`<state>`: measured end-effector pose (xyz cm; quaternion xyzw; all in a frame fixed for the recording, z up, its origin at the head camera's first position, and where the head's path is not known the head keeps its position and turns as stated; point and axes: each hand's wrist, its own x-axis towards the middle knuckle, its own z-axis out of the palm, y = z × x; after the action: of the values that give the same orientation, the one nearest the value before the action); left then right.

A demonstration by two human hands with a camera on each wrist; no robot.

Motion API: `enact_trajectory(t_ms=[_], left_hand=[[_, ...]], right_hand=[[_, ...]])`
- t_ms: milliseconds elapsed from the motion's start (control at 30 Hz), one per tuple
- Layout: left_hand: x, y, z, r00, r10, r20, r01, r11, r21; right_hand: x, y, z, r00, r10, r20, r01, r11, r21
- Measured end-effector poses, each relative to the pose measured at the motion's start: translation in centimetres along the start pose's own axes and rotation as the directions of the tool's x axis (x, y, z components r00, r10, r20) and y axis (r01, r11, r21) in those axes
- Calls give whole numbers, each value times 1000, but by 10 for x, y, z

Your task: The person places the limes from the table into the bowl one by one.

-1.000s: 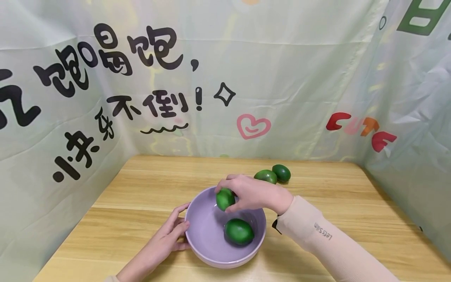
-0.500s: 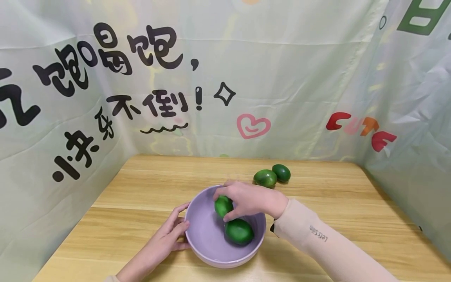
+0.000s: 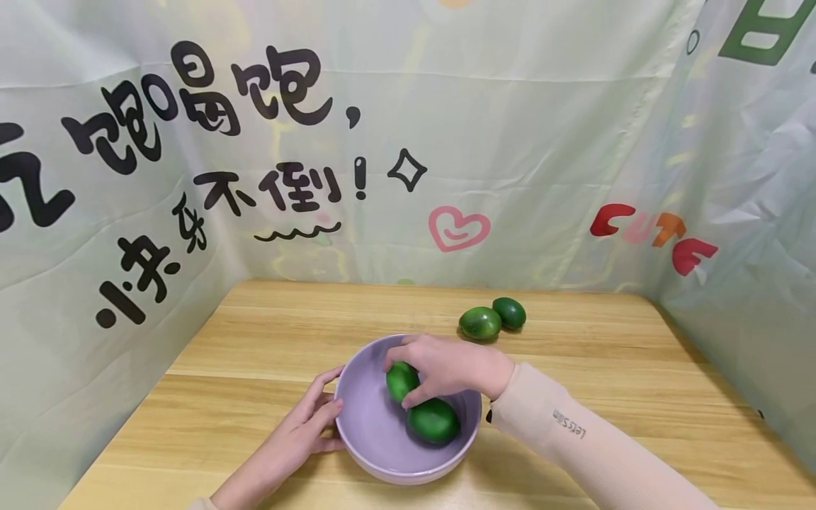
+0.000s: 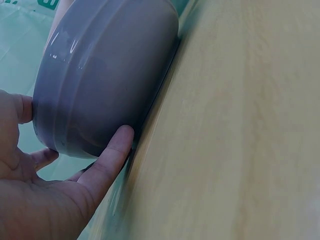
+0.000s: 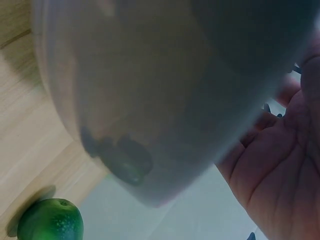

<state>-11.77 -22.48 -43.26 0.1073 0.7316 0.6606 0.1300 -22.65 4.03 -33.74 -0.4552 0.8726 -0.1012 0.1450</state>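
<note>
My right hand point(image 3: 440, 365) reaches over the far rim of a lilac bowl point(image 3: 370, 432) and grips a green egg-shaped fruit point(image 3: 400, 381) inside it, thumb and fingers on either side. A second, darker green fruit point(image 3: 433, 421) lies on the bowl's floor, close against the gripped one. On the bowl's left side, my left hand point(image 3: 306, 418) rests with spread, mostly straight fingers touching the outer wall. The left wrist view shows one straight finger point(image 4: 112, 152) low on that wall. In the right wrist view, the bowl's outside point(image 5: 165, 100) hides the gripped fruit and my fingertips.
Two more green fruits, a lighter one point(image 3: 480, 322) and a darker one point(image 3: 509, 313), lie side by side on the wooden table point(image 3: 268, 333) behind the bowl, to the right. Printed cloth point(image 3: 535, 156) encloses the table at the back and both sides.
My right hand has lowered the gripped fruit deeper into the bowl and slightly left, beside the other fruit. My left hand and the bowl have stayed in place.
</note>
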Motion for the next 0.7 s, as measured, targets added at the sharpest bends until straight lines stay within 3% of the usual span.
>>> enact_trajectory(t_ms=[700], left_hand=[[0, 0, 1, 1000, 5, -4, -5, 1000, 4]], right_hand=[[10, -3, 9, 999, -45, 20, 47, 993, -106]])
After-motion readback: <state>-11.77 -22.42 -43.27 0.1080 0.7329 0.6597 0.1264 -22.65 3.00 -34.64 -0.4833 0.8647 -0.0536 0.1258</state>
